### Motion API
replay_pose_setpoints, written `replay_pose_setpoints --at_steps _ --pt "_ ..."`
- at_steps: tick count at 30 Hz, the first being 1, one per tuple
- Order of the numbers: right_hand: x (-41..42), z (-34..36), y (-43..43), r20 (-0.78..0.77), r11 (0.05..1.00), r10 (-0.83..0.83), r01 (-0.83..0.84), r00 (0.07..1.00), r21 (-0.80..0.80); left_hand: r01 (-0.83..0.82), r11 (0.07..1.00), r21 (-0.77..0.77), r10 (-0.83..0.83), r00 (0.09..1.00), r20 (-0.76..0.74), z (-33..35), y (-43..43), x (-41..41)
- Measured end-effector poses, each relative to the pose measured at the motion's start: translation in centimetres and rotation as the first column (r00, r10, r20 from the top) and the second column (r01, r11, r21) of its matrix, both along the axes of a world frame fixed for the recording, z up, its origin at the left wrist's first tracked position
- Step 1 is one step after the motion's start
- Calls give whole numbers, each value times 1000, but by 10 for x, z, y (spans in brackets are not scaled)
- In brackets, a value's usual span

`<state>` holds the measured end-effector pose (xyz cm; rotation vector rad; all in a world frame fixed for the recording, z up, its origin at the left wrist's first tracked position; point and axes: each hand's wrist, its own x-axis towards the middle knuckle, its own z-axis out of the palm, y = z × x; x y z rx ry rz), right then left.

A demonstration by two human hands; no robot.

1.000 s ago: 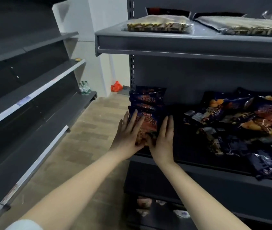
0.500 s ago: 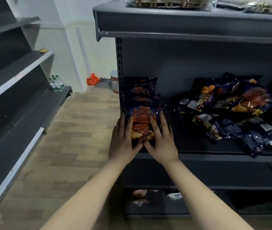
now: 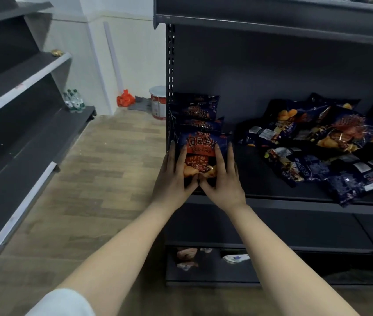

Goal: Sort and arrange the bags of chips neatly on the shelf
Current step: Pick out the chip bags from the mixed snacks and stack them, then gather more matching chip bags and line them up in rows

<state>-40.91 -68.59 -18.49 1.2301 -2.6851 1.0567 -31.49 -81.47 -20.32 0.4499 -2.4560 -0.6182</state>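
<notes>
A dark blue barbecue chip bag [image 3: 200,151] stands upright at the left end of the dark shelf [image 3: 294,199], first in a short row with two more bags [image 3: 198,110] behind it. My left hand [image 3: 173,179] presses its left side and my right hand [image 3: 223,181] its right side, fingers spread along the bag and thumbs meeting under it. To the right, a loose pile of several chip bags [image 3: 326,144] lies flat and jumbled on the same shelf.
An upper shelf [image 3: 272,21] overhangs the work area. Empty grey shelving [image 3: 21,87] lines the left side of a wood-floor aisle. Water bottles [image 3: 73,101], a red bag [image 3: 125,100] and a white bucket [image 3: 157,102] stand at the aisle's end. Packets [image 3: 186,258] lie on the bottom shelf.
The view has dropped and closed in. Both hands have slid lower on the front bag, from resting across its face to clasping its two sides, and the bag now stands straighter.
</notes>
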Motion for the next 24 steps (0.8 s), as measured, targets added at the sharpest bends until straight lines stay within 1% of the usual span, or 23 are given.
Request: replay_pose_setpoints --at_steps 6,9,10,12,14,15,18,22,24 --pt "0 0 1 -16 999 21 -21 1000 -45 -7 1000 -1 7 1000 14 2 2 1" --pt "-2 2 2 -18 995 30 -32 999 -91 -10 1000 -17 11 999 51 3 1 2" --pt "-3 3 2 -9 994 33 -34 999 -109 -22 998 -53 26 997 73 4 1 2" --pt "-4 3 2 0 988 42 -41 999 -150 -58 978 -200 77 993 90 8 0 6" --pt "-4 5 5 -40 981 49 -56 998 -186 -46 941 -336 75 994 75 17 0 9" --pt "-6 6 7 -77 978 50 -64 996 -198 -29 929 -370 58 996 67 24 1 9" --pt "-16 18 13 -186 973 20 -61 982 -221 1 911 -412 4 1000 12 50 10 -6" --pt "-48 46 31 -229 961 -60 -6 971 -276 19 895 -446 -52 997 -62 83 39 -48" --pt "-68 56 49 -261 962 -96 22 960 -274 39 893 -449 -89 992 -90 92 60 -71"
